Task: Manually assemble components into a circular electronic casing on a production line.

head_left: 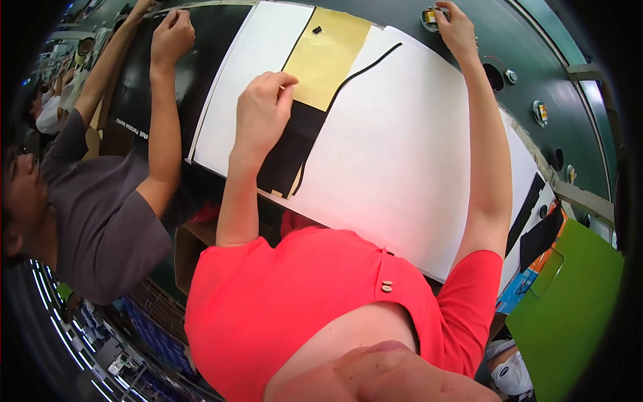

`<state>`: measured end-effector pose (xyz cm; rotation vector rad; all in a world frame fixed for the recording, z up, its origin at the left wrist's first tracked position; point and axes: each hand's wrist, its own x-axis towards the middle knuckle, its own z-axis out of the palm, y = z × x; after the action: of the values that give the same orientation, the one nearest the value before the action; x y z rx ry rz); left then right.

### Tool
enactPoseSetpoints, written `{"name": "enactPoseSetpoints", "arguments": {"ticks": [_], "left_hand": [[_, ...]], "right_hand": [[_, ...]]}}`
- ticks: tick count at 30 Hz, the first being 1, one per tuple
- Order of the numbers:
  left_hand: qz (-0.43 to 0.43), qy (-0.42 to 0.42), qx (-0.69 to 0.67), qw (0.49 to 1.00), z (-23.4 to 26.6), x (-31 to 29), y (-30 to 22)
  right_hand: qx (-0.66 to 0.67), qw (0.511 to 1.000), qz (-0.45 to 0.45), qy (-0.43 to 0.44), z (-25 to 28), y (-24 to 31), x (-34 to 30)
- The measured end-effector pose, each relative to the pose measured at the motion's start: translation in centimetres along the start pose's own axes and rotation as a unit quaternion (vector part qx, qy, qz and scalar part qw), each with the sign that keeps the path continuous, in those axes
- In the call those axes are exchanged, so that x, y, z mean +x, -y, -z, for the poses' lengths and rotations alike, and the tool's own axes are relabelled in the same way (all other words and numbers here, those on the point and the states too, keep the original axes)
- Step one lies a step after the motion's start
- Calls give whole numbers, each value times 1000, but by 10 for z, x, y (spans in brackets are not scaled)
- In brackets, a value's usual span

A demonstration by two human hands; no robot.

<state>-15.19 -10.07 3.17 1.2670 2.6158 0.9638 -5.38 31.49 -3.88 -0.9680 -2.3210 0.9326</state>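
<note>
My left hand is closed in a pinch above a black sheet, by the lower edge of a pale yellow sheet. Whatever lies between its fingertips is too small to make out. Stretched far forward, my right hand has its fingers curled at a small silver-and-yellow part on the green surface; its grip is partly hidden. A thin black strip runs in a curve along the border of the yellow and black sheets, over a large white sheet. A small black piece lies on the yellow sheet.
Beyond the worktable runs a dark green surface with similar parts, one a silver-and-yellow part. At the right stand a bright green panel and black strips. On my left a co-worker reaches over a black panel.
</note>
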Motion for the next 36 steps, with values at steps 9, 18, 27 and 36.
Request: {"name": "enactPoseSetpoints", "arguments": {"ticks": [9,18,27,36], "left_hand": [[8,33,12,999,10,4,36],[21,66,-30,997,15,7,46],[16,63,-57,996,15,5,52],[99,93,-316,939,24,8,83]], "right_hand": [[-366,914,128,-120,33,-20,-26],[-358,929,81,-38,45,-26,-44],[-364,928,80,-28,34,1,-35],[-341,926,157,-28,27,-5,-36]]}}
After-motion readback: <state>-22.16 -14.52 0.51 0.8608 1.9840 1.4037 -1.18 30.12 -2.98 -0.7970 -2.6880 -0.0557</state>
